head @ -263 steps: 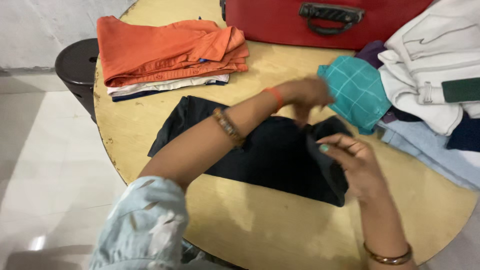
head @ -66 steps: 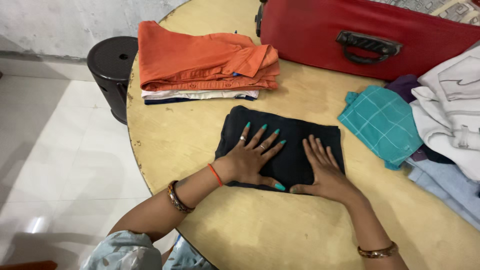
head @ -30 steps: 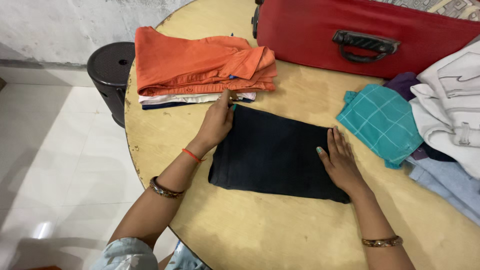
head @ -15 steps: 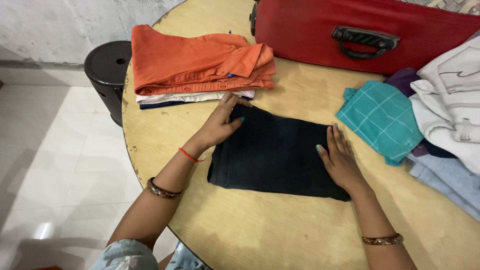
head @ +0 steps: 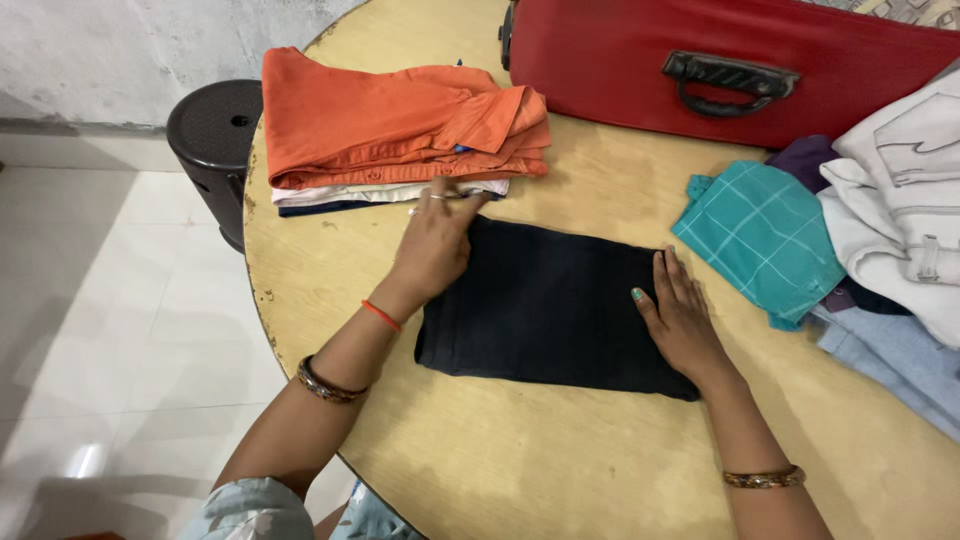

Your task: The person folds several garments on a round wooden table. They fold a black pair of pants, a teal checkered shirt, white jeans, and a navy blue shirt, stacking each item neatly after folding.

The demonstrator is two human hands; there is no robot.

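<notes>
A dark folded garment (head: 550,300) lies flat on the round wooden table (head: 500,460). My left hand (head: 435,245) rests on its upper left corner, fingers stretched toward the stack of folded clothes (head: 395,130) topped by an orange shirt. My right hand (head: 680,320) lies flat, palm down, on the garment's right edge. Neither hand grips anything.
A red suitcase (head: 740,60) with a black handle lies at the table's far side. A teal checked cloth (head: 765,235) and a pile of white, purple and pale blue clothes (head: 900,200) fill the right. A black stool (head: 210,140) stands left of the table on the white floor.
The garment went from half-folded to a flat rectangle. My hands moved apart from its middle to its left corner and right edge; over the last second they barely shifted.
</notes>
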